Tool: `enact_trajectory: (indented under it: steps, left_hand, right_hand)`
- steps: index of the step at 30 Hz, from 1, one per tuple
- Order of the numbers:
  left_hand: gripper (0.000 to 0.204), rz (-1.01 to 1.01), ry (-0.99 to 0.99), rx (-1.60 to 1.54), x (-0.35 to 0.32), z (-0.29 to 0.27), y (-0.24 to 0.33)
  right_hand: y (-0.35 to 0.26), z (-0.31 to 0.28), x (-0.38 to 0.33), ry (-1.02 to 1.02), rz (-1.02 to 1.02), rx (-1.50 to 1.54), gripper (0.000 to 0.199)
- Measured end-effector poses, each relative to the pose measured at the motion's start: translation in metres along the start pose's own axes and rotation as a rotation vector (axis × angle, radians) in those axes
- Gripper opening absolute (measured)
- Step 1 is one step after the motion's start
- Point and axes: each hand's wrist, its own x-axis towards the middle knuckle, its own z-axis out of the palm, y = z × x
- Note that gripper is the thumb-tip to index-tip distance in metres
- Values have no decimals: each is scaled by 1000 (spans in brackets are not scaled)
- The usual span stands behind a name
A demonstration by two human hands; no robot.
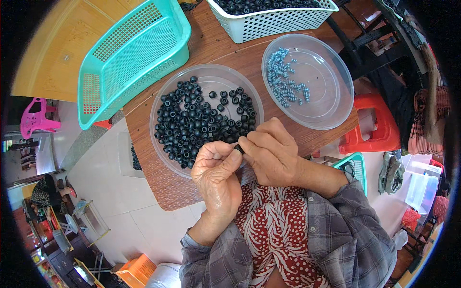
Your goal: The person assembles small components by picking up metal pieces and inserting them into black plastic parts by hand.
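Observation:
Above the near edge of the table, my left hand (218, 175) pinches a small black hollow bead-like piece (238, 148) between thumb and forefinger. My right hand (272, 153) meets it there, its fingers curled and pinched against the piece. Whatever lies between the right fingertips is too small and covered to make out. Just beyond both hands is a round clear plastic tub (161, 79) holding many of the same black pieces (192, 120). A second round clear tub (331, 108), to the right, contains small silvery-blue coil springs (283, 79), mostly gathered on its left side.
A turquoise mesh basket (132, 53) stands at the far left of the wooden table (168, 192). At the back, a white perforated basket (273, 26) is filled with black pieces. A red plastic stool (372, 129) is on the right, and a pink chair (38, 117) stands far left.

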Motion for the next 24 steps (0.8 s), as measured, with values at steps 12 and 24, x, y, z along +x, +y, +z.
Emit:
enact_trajectory:
  steps: [12, 24]
  left_hand:
    - [20, -4, 0, 67, -3, 7, 0]
    - [32, 386, -272, 421, 15, 5, 77]
  right_hand:
    - [6, -8, 9, -3, -101, 32, 43]
    - [112, -31, 84, -17, 67, -242, 18]
